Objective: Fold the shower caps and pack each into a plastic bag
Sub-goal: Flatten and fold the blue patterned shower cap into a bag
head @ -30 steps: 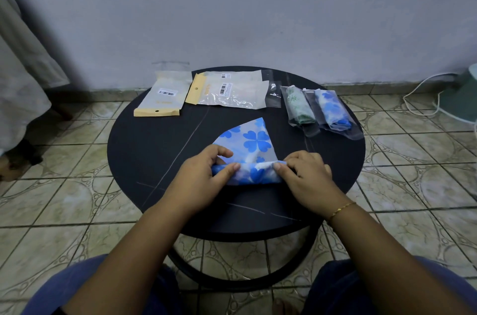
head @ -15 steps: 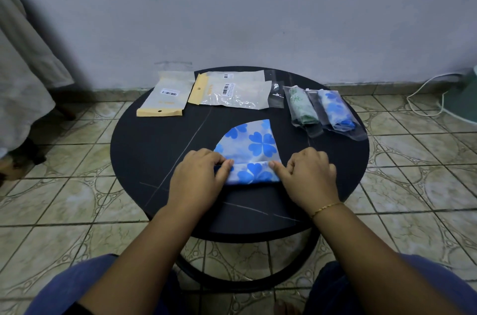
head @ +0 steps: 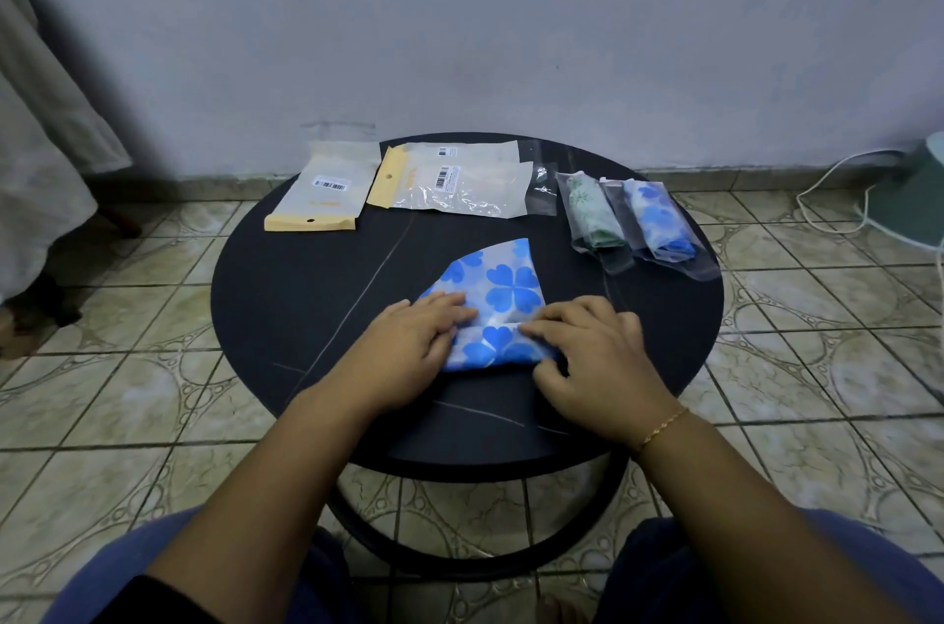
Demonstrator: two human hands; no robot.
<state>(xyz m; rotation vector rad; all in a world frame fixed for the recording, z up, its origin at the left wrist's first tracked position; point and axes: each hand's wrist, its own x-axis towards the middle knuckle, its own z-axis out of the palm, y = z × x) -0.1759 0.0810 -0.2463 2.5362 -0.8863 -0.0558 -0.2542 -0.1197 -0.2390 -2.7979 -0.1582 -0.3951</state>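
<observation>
A white shower cap with blue clover prints (head: 503,289) lies on the round black table (head: 306,296), its near edge rolled into a band. My left hand (head: 414,342) presses flat on the left end of the roll, fingers straight. At the right end, my right hand (head: 587,358) has its fingers curled over the roll. Two packed caps sit at the far right: a green one in a clear bag (head: 592,214) and a blue one in a clear bag (head: 661,225).
Empty plastic bags with yellow headers (head: 454,184) and another one (head: 322,189) lie along the table's far edge, the left one overhanging. A small clear bag (head: 541,181) lies beside them. White cables (head: 838,194) and a teal object (head: 919,204) are on the tiled floor at right.
Both hands have rolled the cap's near edge further away from me, so the roll is thicker and less flat cap shows beyond it.
</observation>
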